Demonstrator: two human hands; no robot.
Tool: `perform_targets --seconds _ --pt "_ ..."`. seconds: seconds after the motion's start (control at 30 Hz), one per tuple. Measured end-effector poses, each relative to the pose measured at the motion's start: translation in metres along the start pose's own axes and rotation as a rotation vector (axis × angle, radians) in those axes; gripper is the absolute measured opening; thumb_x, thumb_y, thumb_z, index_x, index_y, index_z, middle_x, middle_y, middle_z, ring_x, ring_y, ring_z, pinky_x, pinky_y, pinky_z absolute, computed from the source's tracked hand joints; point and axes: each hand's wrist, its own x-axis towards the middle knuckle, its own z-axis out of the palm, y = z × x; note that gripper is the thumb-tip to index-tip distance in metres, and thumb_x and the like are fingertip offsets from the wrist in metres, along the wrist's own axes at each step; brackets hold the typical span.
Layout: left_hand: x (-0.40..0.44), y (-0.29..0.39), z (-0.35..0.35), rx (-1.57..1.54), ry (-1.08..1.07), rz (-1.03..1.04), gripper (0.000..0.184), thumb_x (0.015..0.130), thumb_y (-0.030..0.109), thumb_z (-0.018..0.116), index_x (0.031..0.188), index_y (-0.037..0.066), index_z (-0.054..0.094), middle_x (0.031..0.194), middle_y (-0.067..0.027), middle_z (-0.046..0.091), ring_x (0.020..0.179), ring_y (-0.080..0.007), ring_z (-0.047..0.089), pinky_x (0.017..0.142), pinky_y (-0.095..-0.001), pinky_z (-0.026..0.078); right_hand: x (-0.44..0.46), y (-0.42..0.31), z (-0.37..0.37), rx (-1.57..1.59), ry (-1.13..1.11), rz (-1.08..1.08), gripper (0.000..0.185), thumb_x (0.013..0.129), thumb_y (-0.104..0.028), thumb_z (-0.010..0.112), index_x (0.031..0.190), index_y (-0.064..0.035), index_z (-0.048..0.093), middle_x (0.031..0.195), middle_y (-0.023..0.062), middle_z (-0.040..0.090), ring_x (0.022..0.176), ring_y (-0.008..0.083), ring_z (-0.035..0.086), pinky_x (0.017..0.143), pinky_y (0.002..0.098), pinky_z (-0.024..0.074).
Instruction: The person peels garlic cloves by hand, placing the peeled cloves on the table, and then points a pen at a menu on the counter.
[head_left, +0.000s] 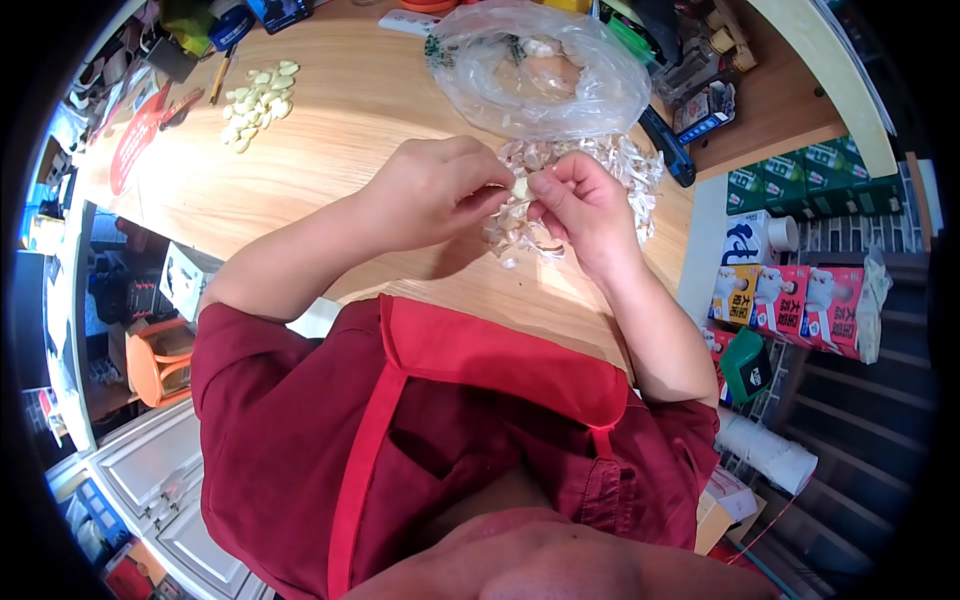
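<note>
A pale garlic clove is pinched between my two hands over the table. My left hand is closed, its fingertips bent against the clove's left side. From the other side, the thumb and forefinger of my right hand press on it. Below and behind my right hand spreads a heap of papery garlic skins. Toward the far left of the table lies a pile of peeled garlic cloves. Behind the skins sits a clear plastic bag with garlic bulbs inside.
The wooden table carries a red fan-shaped card and a yellow pencil at left. A dark blue long object lies by the right edge. Boxes stand beyond that edge; an orange stool is at lower left.
</note>
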Motion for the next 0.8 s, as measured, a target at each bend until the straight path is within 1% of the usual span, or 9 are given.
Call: perform_targets --seconds 0.1,0.2,0.3,0.4,0.5,0.6,0.7,0.8 --pt "-0.0019 -0.0026 0.0027 0.02 0.023 0.042 0.017 0.069 0.004 0.069 0.083 0.005 0.061 0.075 -0.0074 0.061 0.06 -0.0216 0.059 0.049 -0.0292 0.047 0.0003 -0.0002 0.0005 -0.034 0.01 -0.001 0.018 0.085 -0.018 0.062 0.084 -0.0021 0.053 0.066 0.0031 0.058 0.052 0.0043 0.049 0.045 0.0165 0.0377" --pt "-0.0021 -0.0032 0.0024 0.111 0.006 0.118 0.022 0.067 0.003 0.068 0.087 0.005 0.06 0.076 -0.0076 0.061 0.06 -0.0224 0.06 0.048 -0.0301 0.047 0.0007 0.0 0.0002 -0.039 0.01 0.004 0.019 0.085 -0.018 0.063 0.083 -0.002 0.053 0.066 0.0033 0.058 0.051 0.0043 0.048 0.044 0.0165 0.0373" --pt "-0.0048 -0.0021 -0.0001 0.254 -0.076 0.178 0.027 0.066 0.005 0.067 0.091 0.005 0.059 0.08 -0.0079 0.061 0.06 -0.0227 0.06 0.048 -0.0309 0.047 0.0009 0.0005 0.0006 0.006 -0.001 0.011 0.02 0.084 -0.018 0.064 0.083 -0.0016 0.052 0.065 0.0034 0.058 0.051 0.0043 0.048 0.043 0.0167 0.0368" --pt "-0.0065 0.0013 -0.0025 0.382 -0.159 0.192 0.028 0.066 0.01 0.066 0.092 0.005 0.058 0.085 -0.0082 0.06 0.059 -0.0214 0.058 0.047 -0.0309 0.046 0.0011 0.0 0.0005 0.022 0.002 0.027 0.02 0.084 -0.017 0.064 0.083 -0.0013 0.052 0.065 0.0033 0.058 0.05 0.0042 0.048 0.043 0.0169 0.0364" --pt "-0.0042 0.0054 -0.0048 0.435 -0.189 0.216 0.028 0.067 0.012 0.065 0.092 0.006 0.057 0.087 -0.0082 0.059 0.058 -0.0206 0.057 0.048 -0.0306 0.046 0.0017 0.0003 0.0 0.017 -0.001 0.038 0.019 0.084 -0.017 0.064 0.083 -0.0015 0.052 0.065 0.0032 0.058 0.05 0.004 0.048 0.043 0.0166 0.0366" --pt "-0.0041 0.0056 -0.0023 0.437 -0.177 0.198 0.027 0.068 0.011 0.064 0.092 0.006 0.056 0.087 -0.008 0.058 0.059 -0.0202 0.057 0.049 -0.0305 0.045 0.0021 0.0008 0.0003 -0.054 0.008 0.031 0.019 0.083 -0.017 0.065 0.082 -0.0021 0.053 0.065 0.0029 0.058 0.052 0.0041 0.049 0.044 0.0165 0.0371" --pt "-0.0032 0.005 -0.0019 0.411 -0.176 0.191 0.024 0.068 0.009 0.064 0.089 0.006 0.054 0.086 -0.0078 0.058 0.059 -0.0214 0.057 0.049 -0.0311 0.045 0.0014 0.0003 0.0014 -0.09 0.018 0.023 0.018 0.083 -0.016 0.065 0.082 -0.0025 0.053 0.066 0.0027 0.058 0.054 0.0043 0.052 0.044 0.0168 0.0378" --pt "-0.0033 -0.0001 0.0023 0.308 -0.176 0.141 0.021 0.068 0.007 0.064 0.085 0.005 0.052 0.083 -0.0079 0.057 0.059 -0.0229 0.057 0.049 -0.0319 0.046 0.0014 -0.0007 0.0016 -0.13 0.02 0.029 0.018 0.083 -0.015 0.065 0.081 -0.0024 0.053 0.066 0.0026 0.059 0.056 0.0045 0.054 0.044 0.0171 0.0384"
